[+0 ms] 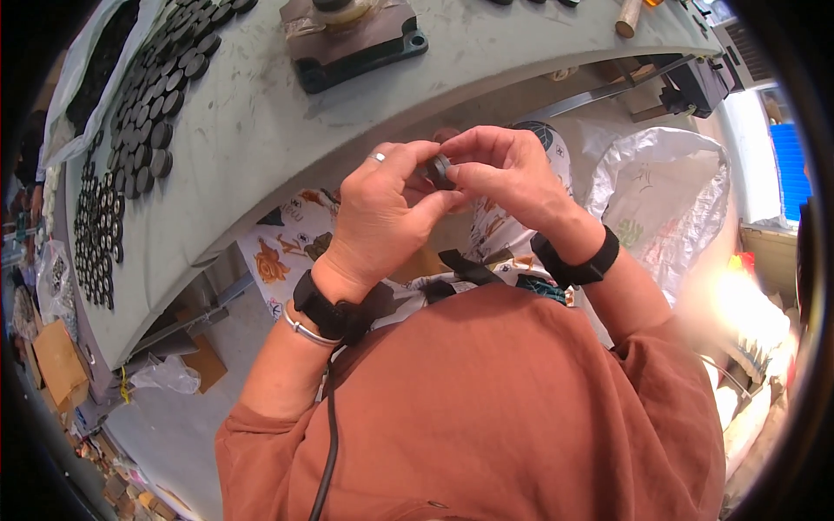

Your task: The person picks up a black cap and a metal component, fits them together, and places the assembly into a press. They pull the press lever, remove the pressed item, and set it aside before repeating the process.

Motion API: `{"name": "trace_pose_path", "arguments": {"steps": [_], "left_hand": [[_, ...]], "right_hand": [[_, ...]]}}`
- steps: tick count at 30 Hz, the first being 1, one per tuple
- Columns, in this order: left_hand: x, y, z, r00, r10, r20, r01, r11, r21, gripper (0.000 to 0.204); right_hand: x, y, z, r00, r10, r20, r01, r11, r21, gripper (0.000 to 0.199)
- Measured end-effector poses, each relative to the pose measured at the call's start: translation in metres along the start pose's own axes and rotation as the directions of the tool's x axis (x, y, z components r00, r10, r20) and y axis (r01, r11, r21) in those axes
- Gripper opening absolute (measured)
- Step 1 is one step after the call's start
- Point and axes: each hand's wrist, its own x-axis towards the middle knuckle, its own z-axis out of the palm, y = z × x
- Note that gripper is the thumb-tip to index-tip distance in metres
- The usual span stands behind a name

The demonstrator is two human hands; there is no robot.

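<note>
Between my two hands, in front of the table's near edge, is a small dark grey round disc (440,173). My left hand (375,207), with a ring on one finger, grips it from the left with bent fingers. From the other side my right hand (508,174) pinches its edge between thumb and fingers. The fingers cover part of the disc. Beyond my hands, a dark green metal block (360,56) with a bolt hole stands on the table (252,113).
Many black discs (148,122) lie at the table's left, with smaller metal-centred round parts (100,230) nearer. A white sack with dark contents (56,130) is at far left. A wooden handle (628,17) lies at the far right edge. An open woven sack (665,187) stands right.
</note>
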Motion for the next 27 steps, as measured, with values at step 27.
{"name": "trace_pose_path", "arguments": {"steps": [27], "left_hand": [[-0.007, 0.006, -0.008, 0.956, -0.289, 0.050, 0.280, 0.851, -0.445, 0.023]], "right_hand": [[-0.008, -0.011, 0.010, 0.992, -0.124, 0.006, 0.124, 0.990, -0.062, 0.029]]}}
